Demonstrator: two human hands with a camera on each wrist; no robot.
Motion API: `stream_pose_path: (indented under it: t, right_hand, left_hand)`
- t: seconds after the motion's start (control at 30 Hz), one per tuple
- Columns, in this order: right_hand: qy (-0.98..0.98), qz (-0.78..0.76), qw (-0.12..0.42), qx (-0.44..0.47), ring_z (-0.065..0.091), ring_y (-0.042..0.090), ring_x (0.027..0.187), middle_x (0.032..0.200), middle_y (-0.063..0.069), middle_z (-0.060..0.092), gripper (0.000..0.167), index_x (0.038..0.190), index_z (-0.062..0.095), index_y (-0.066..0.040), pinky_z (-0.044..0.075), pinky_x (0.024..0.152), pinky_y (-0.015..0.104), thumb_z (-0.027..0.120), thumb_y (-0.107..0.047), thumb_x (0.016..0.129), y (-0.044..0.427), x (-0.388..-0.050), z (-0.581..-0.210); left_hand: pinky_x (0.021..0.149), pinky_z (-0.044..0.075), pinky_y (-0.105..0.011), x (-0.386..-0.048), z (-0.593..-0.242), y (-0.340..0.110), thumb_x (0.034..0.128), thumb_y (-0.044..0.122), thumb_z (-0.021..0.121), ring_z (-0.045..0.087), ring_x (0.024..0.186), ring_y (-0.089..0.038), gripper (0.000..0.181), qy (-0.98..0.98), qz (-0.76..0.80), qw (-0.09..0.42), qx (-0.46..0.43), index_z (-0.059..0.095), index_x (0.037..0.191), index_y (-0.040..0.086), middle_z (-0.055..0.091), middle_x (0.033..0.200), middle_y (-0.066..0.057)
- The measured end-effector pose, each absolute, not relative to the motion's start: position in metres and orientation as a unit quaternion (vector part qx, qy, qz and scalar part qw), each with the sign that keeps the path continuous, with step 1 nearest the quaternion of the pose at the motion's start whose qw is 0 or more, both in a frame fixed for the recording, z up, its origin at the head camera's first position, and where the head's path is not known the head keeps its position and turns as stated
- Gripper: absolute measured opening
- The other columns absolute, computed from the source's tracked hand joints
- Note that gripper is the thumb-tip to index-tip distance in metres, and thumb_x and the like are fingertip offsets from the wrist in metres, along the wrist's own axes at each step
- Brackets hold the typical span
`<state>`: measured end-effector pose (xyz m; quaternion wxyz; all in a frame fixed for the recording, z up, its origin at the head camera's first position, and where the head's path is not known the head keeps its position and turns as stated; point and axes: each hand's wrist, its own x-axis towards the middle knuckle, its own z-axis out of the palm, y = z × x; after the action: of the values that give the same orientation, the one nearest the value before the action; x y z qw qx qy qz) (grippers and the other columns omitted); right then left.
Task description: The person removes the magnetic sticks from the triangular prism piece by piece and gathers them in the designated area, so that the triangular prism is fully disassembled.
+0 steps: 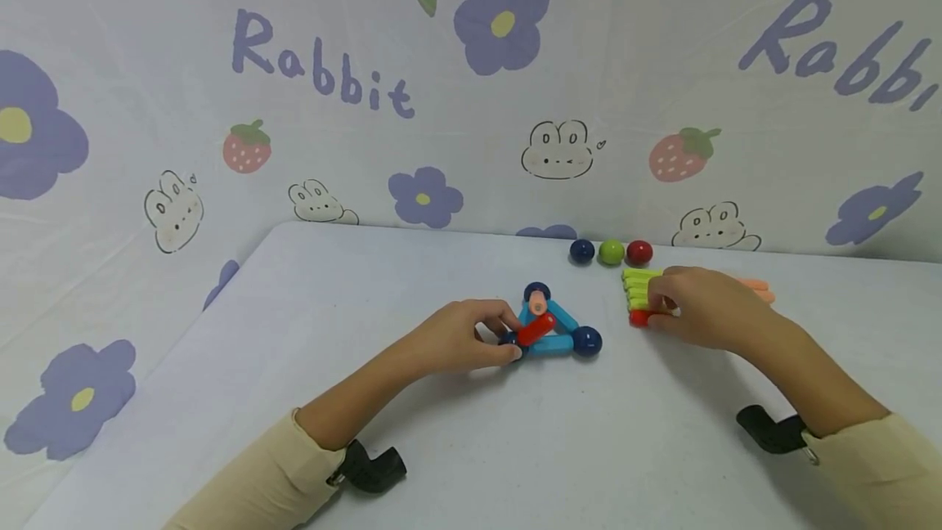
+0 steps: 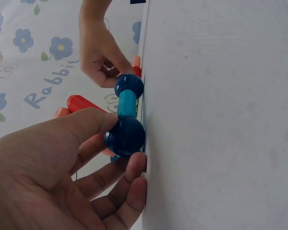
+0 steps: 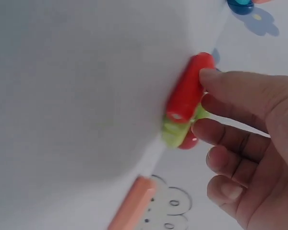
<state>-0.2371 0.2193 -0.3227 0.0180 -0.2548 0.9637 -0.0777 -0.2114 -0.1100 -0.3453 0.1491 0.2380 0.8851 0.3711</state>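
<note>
Left hand (image 1: 467, 338): glossy navy ball (image 2: 126, 136) gripped, corner of light-blue plastic rod triangle (image 1: 553, 344). Right hand (image 1: 702, 307): smooth red plastic rod (image 3: 186, 93) pinched beside lime-green rods (image 1: 638, 288).

Diffuse light casts only soft, faint shadows.

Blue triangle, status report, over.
Left hand grips corner ball of blue triangle. Right hand pinches red rod beside green rods. Nothing seen between rod and triangle.

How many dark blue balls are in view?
4: the held ball in the left grip; the right-corner ball and far-corner ball on the light-blue triangle; the back-row ball beside the green ball. Others may be hidden.
</note>
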Motion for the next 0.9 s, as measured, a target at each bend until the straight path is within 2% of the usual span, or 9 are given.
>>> stream_pose_path:
  t: [0.1,0.2,0.37,0.47,0.57,0.7,0.9]
  right_hand:
    - [0.96,-0.093,0.008,-0.263,0.058,0.02,0.081,0.086,0.0,0.062,0.016,0.095,0.072,-0.011,0.054,0.072,0.039,0.082,-0.015,0.083,0.207,-0.239,-0.315]
    - [0.949,-0.116,-0.006,-0.293,0.063,0.023,0.087,0.099,0.005,0.066,0.026,0.108,0.071,-0.008,0.056,0.076,0.041,0.081,-0.014,0.085,0.186,-0.24,-0.306]
    - [0.916,-0.155,0.001,-0.369,0.065,0.024,0.091,0.114,0.007,0.065,0.043,0.126,0.067,-0.011,0.058,0.072,0.032,0.08,-0.012,0.085,0.144,-0.246,-0.305]
    - [0.895,-0.175,0.015,-0.411,0.063,0.021,0.091,0.111,0.003,0.064,0.038,0.12,0.071,-0.012,0.057,0.075,0.03,0.079,-0.004,0.084,0.126,-0.253,-0.312]
    - [0.88,-0.208,0.021,-0.426,0.062,0.02,0.091,0.104,0.001,0.065,0.027,0.109,0.074,-0.01,0.057,0.078,0.035,0.077,-0.001,0.084,0.118,-0.26,-0.316]
    - [0.878,-0.28,0.041,-0.387,0.06,0.02,0.086,0.094,0.001,0.066,0.016,0.101,0.07,-0.007,0.057,0.073,0.034,0.076,-0.004,0.087,0.122,-0.269,-0.316]
    - [0.898,-0.308,0.057,-0.309,0.062,0.021,0.081,0.086,0.001,0.067,0.014,0.096,0.067,-0.007,0.057,0.07,0.032,0.078,-0.009,0.088,0.137,-0.282,-0.306]
  left_hand:
    - [0.067,0.054,-0.03,-0.212,-0.345,-0.111,0.0906,0.025,0.073,0.064,0.078,-0.016,0.018,0.885,0.371,0.151,0.237,0.068,0.107,0.024,0.067,0.1,0.006]
    - [0.067,0.054,-0.03,-0.212,-0.346,-0.112,0.0908,0.025,0.073,0.064,0.077,-0.016,0.017,0.884,0.373,0.149,0.24,0.068,0.107,0.024,0.067,0.1,0.006]
    - [0.069,0.054,-0.029,-0.213,-0.346,-0.113,0.0911,0.025,0.073,0.064,0.077,-0.016,0.017,0.88,0.377,0.147,0.247,0.068,0.107,0.023,0.068,0.1,0.006]
    - [0.07,0.054,-0.028,-0.213,-0.345,-0.113,0.0912,0.025,0.073,0.064,0.078,-0.016,0.017,0.878,0.38,0.149,0.249,0.068,0.107,0.022,0.068,0.099,0.006]
    - [0.07,0.054,-0.029,-0.212,-0.345,-0.112,0.0912,0.024,0.073,0.065,0.077,-0.016,0.017,0.875,0.385,0.152,0.25,0.067,0.107,0.022,0.068,0.099,0.005]
    - [0.067,0.055,-0.028,-0.211,-0.344,-0.111,0.0915,0.022,0.073,0.065,0.074,-0.015,0.017,0.872,0.39,0.15,0.255,0.068,0.108,0.021,0.068,0.098,0.005]
    - [0.065,0.055,-0.028,-0.212,-0.344,-0.112,0.0918,0.024,0.073,0.064,0.076,-0.016,0.018,0.874,0.386,0.152,0.255,0.068,0.108,0.021,0.068,0.099,0.004]
